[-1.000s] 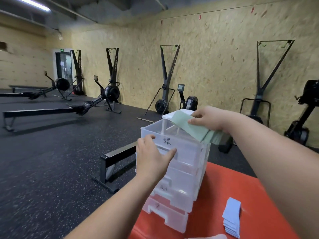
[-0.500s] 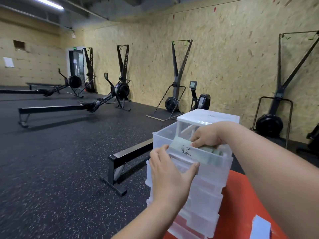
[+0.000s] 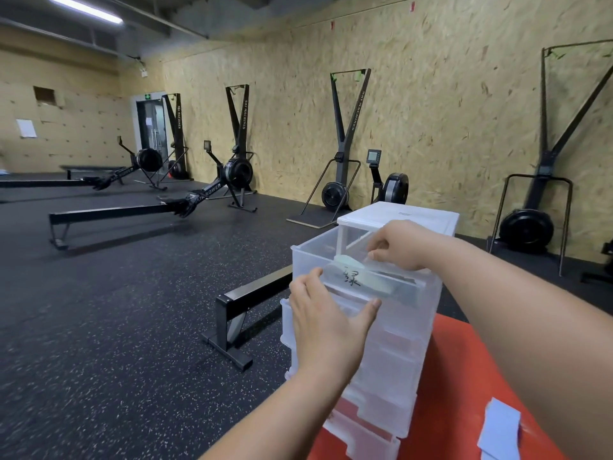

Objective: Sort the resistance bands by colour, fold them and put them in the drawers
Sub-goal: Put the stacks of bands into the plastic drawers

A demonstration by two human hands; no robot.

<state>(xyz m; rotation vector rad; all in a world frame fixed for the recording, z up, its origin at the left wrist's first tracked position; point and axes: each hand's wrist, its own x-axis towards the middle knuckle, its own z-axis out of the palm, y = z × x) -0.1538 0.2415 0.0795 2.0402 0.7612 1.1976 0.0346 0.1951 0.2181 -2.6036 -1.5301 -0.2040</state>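
A translucent white drawer unit [image 3: 391,376] stands on a red mat [image 3: 464,360]. Its top drawer [image 3: 305,257], labelled with a black character, is pulled out towards me. My left hand [image 3: 328,323] lies flat against that drawer's front, fingertips at the rim and thumb spread to the right. My right hand [image 3: 398,244] reaches down into the drawer with curled fingers and pinches a folded pale green resistance band [image 3: 378,287], which lies inside and shows through the plastic. A stack of folded blue bands [image 3: 501,429] lies on the mat at the lower right.
A low black metal bar [image 3: 232,310] stands on the speckled black floor just left of the drawers. Rowing machines [image 3: 199,200] and upright ski machines [image 3: 345,144] line the chipboard wall behind. Reddish contents show in the lowest drawers.
My right hand has brought the green band down from above the unit into the open top drawer. My left hand has stayed on the drawer front.
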